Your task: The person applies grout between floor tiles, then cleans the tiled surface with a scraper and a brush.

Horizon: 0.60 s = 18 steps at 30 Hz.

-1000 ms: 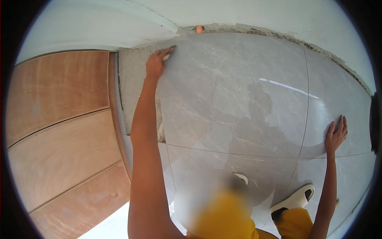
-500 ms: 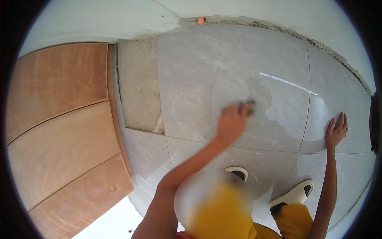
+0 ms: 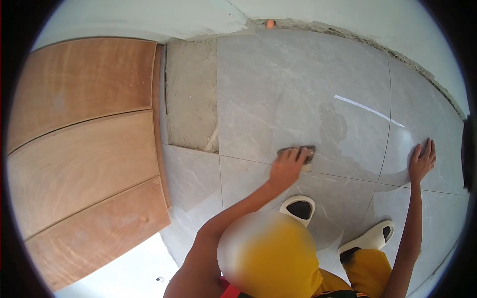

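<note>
My left hand (image 3: 285, 170) is closed over a dark sponge (image 3: 309, 154) with a pale lower edge, pressed flat against a large grey marbled floor tile (image 3: 263, 89). The sponge sits close to the joint along the tile's near side. A darker wet patch (image 3: 332, 123) shows on the tile to its right. Farther right, my right hand (image 3: 422, 161) rests on the neighbouring tile with fingers stretched out and nothing in it.
Wooden boards (image 3: 89, 134) stand on the left beside a strip of bare concrete (image 3: 191, 94). A rough gap runs along the wall (image 3: 348, 20), with an orange pipe end (image 3: 270, 24) in it. My feet wear cream slippers (image 3: 367, 236) near the tile joints.
My left hand has drawn the sponge toward me, down to the near joint. The wet patch looks smaller. My right hand keeps its place on the tile; the view has shifted slightly.
</note>
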Tool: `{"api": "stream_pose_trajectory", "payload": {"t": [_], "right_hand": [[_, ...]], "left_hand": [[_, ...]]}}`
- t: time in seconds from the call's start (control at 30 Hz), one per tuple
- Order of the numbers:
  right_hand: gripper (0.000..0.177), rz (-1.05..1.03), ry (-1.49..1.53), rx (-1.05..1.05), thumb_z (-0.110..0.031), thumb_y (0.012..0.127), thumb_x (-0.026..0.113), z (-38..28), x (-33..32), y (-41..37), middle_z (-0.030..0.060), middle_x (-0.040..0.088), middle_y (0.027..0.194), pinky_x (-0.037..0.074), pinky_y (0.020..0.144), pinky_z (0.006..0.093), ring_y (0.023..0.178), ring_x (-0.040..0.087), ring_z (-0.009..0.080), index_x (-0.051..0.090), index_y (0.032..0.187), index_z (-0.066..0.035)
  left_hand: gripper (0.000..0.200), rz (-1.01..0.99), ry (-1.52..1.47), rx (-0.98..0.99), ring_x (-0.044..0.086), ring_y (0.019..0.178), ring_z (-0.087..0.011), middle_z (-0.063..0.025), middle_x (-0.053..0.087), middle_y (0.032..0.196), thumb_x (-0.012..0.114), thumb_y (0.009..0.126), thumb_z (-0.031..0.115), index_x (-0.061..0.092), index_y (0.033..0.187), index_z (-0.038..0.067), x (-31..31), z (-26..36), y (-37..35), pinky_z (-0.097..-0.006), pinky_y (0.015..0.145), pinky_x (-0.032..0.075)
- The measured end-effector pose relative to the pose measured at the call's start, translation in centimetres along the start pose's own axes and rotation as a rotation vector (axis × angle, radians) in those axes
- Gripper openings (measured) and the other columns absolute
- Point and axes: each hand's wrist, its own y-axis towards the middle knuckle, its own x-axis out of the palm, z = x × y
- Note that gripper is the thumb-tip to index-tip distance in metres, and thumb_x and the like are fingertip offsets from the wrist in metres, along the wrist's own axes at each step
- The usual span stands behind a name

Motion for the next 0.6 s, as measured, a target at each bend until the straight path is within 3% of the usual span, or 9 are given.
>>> {"api": "stream_pose_trajectory", "payload": {"t": [0.03, 0.07, 0.13, 0.2, 0.27, 0.37, 0.43, 0.53, 0.6], "right_hand": [[0.051, 0.011, 0.012, -0.006, -0.042, 0.094, 0.046, 0.1, 0.0, 0.1, 0.0078, 0.043, 0.141, 0.029, 0.103, 0.0504, 0.127, 0.039, 0.0341, 0.045, 0.138, -0.016], [0.051, 0.018, 0.021, -0.014, -0.042, 0.094, 0.047, 0.2, 0.1, 0.0, 0.0079, 0.043, 0.141, 0.029, 0.103, 0.0507, 0.127, 0.039, 0.0343, 0.045, 0.138, -0.016], [0.051, 0.018, 0.024, -0.021, -0.042, 0.093, 0.047, 0.0, 0.2, -0.1, 0.008, 0.043, 0.141, 0.029, 0.103, 0.0514, 0.126, 0.04, 0.0345, 0.046, 0.137, -0.016], [0.05, 0.016, -0.006, -0.013, -0.042, 0.093, 0.047, -0.1, 0.0, 0.0, 0.0081, 0.044, 0.141, 0.03, 0.103, 0.052, 0.126, 0.04, 0.0347, 0.046, 0.137, -0.016], [0.05, 0.024, 0.003, -0.001, -0.041, 0.092, 0.049, -0.6, -0.4, 0.1, 0.0085, 0.044, 0.14, 0.03, 0.102, 0.0518, 0.126, 0.04, 0.0344, 0.047, 0.136, -0.015], [0.05, 0.026, 0.031, -0.001, -0.04, 0.092, 0.049, -0.8, -0.8, 0.2, 0.0086, 0.044, 0.139, 0.029, 0.103, 0.05, 0.126, 0.04, 0.0333, 0.047, 0.135, -0.014], [0.05, 0.016, 0.027, 0.017, -0.039, 0.092, 0.05, -1.1, -1.1, 0.5, 0.0086, 0.044, 0.139, 0.029, 0.103, 0.0493, 0.126, 0.04, 0.0327, 0.048, 0.135, -0.014], [0.049, 0.005, 0.022, 0.013, -0.039, 0.092, 0.05, -1.1, -1.1, 0.2, 0.0084, 0.044, 0.139, 0.029, 0.103, 0.0487, 0.126, 0.04, 0.032, 0.048, 0.135, -0.014], [0.049, 0.023, 0.037, -0.008, -0.04, 0.092, 0.05, -0.9, -0.9, 0.2, 0.0082, 0.044, 0.139, 0.029, 0.104, 0.0485, 0.126, 0.04, 0.0319, 0.048, 0.135, -0.015]], "left_hand": [[0.042, 0.011, -0.029, 0.003, 0.063, 0.097, -0.0253, -0.0043, 0.065, 0.11, 0.051, 0.083, 0.01, 0.059, 0.122, 0.023, 0.0, 0.1, -1.0, -0.0365, 0.075, 0.054], [0.041, 0.109, -0.184, -0.046, 0.063, 0.082, -0.0226, -0.0035, 0.065, 0.103, 0.054, 0.081, 0.013, 0.058, 0.122, 0.017, -0.8, -3.2, 0.4, -0.0363, 0.071, 0.052], [0.031, -0.04, 0.206, -0.359, 0.064, 0.079, -0.0238, -0.0069, 0.065, 0.091, 0.052, 0.086, 0.017, 0.061, 0.116, 0.021, -3.2, -10.5, 3.8, -0.0395, 0.059, 0.051], [0.03, 0.145, 0.263, -0.464, 0.062, 0.069, -0.0274, -0.0099, 0.061, 0.084, 0.048, 0.089, 0.016, 0.061, 0.115, 0.02, -1.7, -21.2, 6.6, -0.0427, 0.055, 0.051], [0.032, 0.243, 0.197, -0.529, 0.061, 0.068, -0.0292, -0.0102, 0.061, 0.085, 0.047, 0.089, 0.013, 0.061, 0.116, 0.02, -0.3, -25.8, 7.7, -0.0438, 0.058, 0.051], [0.033, 0.033, 0.317, -0.46, 0.06, 0.072, -0.0291, -0.0106, 0.062, 0.09, 0.048, 0.087, 0.012, 0.061, 0.118, 0.017, -1.7, -17.0, 5.6, -0.0435, 0.063, 0.05], [0.029, 0.169, 0.123, -0.23, 0.059, 0.078, -0.0261, -0.009, 0.063, 0.097, 0.053, 0.084, 0.012, 0.062, 0.111, 0.014, -0.5, -9.0, 2.2, -0.0396, 0.064, 0.048], [0.018, 0.084, -0.301, -0.154, 0.061, 0.068, -0.03, -0.0135, 0.064, 0.083, 0.058, 0.084, 0.02, 0.065, 0.096, 0.008, -2.9, -0.1, 0.4, -0.0445, 0.06, 0.048], [0.021, 0.004, -0.409, -0.261, 0.061, 0.062, -0.0335, -0.0164, 0.063, 0.073, 0.061, 0.084, 0.026, 0.065, 0.087, 0.005, -2.8, -1.2, 1.2, -0.0456, 0.057, 0.048]]}}
